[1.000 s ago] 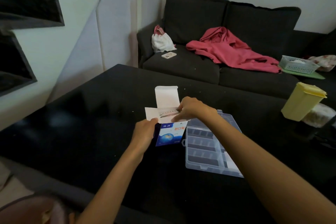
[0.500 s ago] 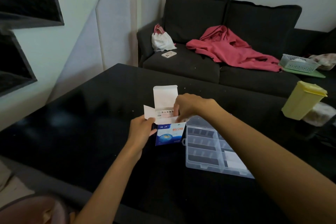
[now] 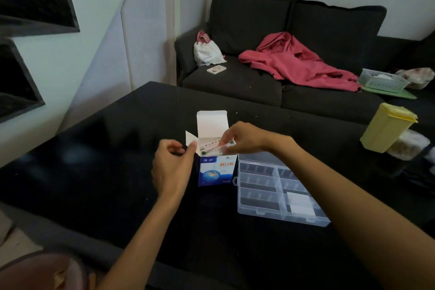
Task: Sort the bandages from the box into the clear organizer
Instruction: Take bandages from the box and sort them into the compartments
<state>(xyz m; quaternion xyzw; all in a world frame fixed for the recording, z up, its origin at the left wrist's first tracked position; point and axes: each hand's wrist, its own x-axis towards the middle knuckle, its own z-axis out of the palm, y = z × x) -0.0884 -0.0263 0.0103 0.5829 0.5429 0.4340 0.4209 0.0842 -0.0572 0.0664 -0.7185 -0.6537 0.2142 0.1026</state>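
Observation:
A blue and white bandage box (image 3: 216, 170) stands upright on the black table (image 3: 122, 172), its white lid flap (image 3: 211, 122) folded up. My right hand (image 3: 246, 138) reaches over the box's open mouth and pinches a white bandage strip (image 3: 217, 149) that sticks partly out. To the left of the box is my left hand (image 3: 170, 166), its fingers loosely curled and its thumb tip touching the box's side flap. The clear organizer (image 3: 256, 213) lies open just right of the box. A white bandage stack (image 3: 300, 202) sits in one of its compartments.
A yellow lidded container (image 3: 388, 127) and a jar (image 3: 409, 146) stand at the table's right. Behind the table is a dark sofa (image 3: 235, 87) with a pink garment (image 3: 296, 63), a phone (image 3: 216, 69), a white bag (image 3: 207, 53) and a mesh basket (image 3: 382, 79).
My left hand has let go of the box's side and moved a little left, only the thumb still touching. My right hand has drawn a bandage strip up out of the box's mouth.

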